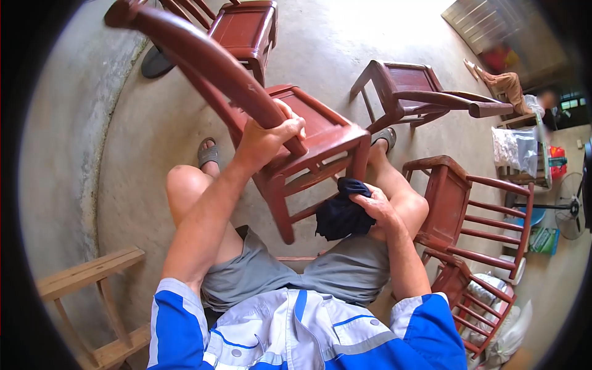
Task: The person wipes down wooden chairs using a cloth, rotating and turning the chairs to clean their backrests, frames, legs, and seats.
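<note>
A reddish-brown wooden chair [314, 117] is tilted between my knees, its backrest pointing up and to the left. My left hand [269, 137] is closed around the lower part of a backrest post, close to the seat. Lower down and to the right, my right hand [375, 205] grips a bunched dark navy cloth [343, 213]. The cloth lies against the lower part of the chair, by a leg and a rung. Part of that leg is hidden behind the cloth, so I cannot tell whether it wraps around it.
Similar chairs stand around me: one at the top [243, 31], one at the upper right [407, 83], and one on the right [441, 197]. A wooden frame [92, 271] is at lower left. Another person's leg [505, 83], a fan [570, 206] and plastic bags lie far right.
</note>
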`<state>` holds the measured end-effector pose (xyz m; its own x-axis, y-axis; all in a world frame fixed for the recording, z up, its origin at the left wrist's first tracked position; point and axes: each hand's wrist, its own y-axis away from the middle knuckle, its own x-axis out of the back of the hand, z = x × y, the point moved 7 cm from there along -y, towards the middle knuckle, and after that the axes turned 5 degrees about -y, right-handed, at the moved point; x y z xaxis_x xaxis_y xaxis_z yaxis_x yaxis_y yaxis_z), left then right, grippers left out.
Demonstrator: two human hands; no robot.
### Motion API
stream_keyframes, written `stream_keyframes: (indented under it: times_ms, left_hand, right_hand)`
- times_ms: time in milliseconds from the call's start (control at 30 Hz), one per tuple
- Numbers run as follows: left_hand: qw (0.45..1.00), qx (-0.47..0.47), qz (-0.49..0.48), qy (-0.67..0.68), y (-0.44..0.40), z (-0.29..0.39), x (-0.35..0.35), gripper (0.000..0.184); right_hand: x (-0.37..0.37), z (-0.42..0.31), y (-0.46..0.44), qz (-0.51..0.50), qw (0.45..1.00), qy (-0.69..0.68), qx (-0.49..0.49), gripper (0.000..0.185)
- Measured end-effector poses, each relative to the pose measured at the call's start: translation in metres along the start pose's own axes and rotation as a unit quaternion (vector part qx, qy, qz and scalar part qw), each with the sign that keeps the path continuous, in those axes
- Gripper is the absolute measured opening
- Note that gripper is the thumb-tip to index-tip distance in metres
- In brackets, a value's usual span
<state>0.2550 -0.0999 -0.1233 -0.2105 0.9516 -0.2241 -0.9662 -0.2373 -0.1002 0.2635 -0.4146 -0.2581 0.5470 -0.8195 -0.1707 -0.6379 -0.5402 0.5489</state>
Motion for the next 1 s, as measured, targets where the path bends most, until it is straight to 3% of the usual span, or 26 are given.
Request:
stream_keyframes:
  times_ms: [100, 200, 333, 467, 533, 633, 767, 1000]
  left_hand:
    - [0.998, 0.035, -0.055, -0.022, 0.0, -0.001, -0.005, 0.011]
    - [0.991, 0.047, -0.048, -0.117, -0.004, 0.005, 0.005, 0.013]
    - [0.96, 0.083, 0.015, -0.269, 0.001, 0.013, 0.017, 0.011]
    - [0.898, 0.02, 0.147, -0.414, 0.015, -0.004, 0.057, 0.015]
    - [0.886, -0.032, 0.254, -0.387, 0.037, 0.005, 0.064, 0.019]
    - [0.909, -0.039, 0.302, -0.284, 0.051, -0.017, 0.107, 0.02]
    - [0.937, -0.043, 0.28, -0.206, 0.073, -0.032, 0.145, 0.015]
    - [0.909, 0.015, 0.357, -0.215, 0.098, -0.036, 0.147, 0.016]
  right_hand:
    - [-0.009, 0.007, 0.001, -0.065, 0.995, 0.062, -0.044, 0.033]
    - [-0.017, 0.011, 0.009, -0.095, 0.961, 0.249, -0.067, 0.032]
    - [-0.016, 0.017, 0.005, -0.109, 0.934, 0.34, -0.031, 0.041]
    - [-0.015, 0.008, 0.003, -0.098, 0.932, 0.349, 0.007, 0.043]
    - [-0.018, 0.0, 0.005, -0.097, 0.928, 0.359, 0.008, 0.043]
    - [-0.022, -0.003, 0.003, -0.097, 0.924, 0.37, 0.018, 0.043]
    - [-0.026, -0.004, -0.004, -0.09, 0.919, 0.384, 0.018, 0.043]
    - [-0.025, 0.002, -0.012, -0.072, 0.914, 0.399, 0.008, 0.042]
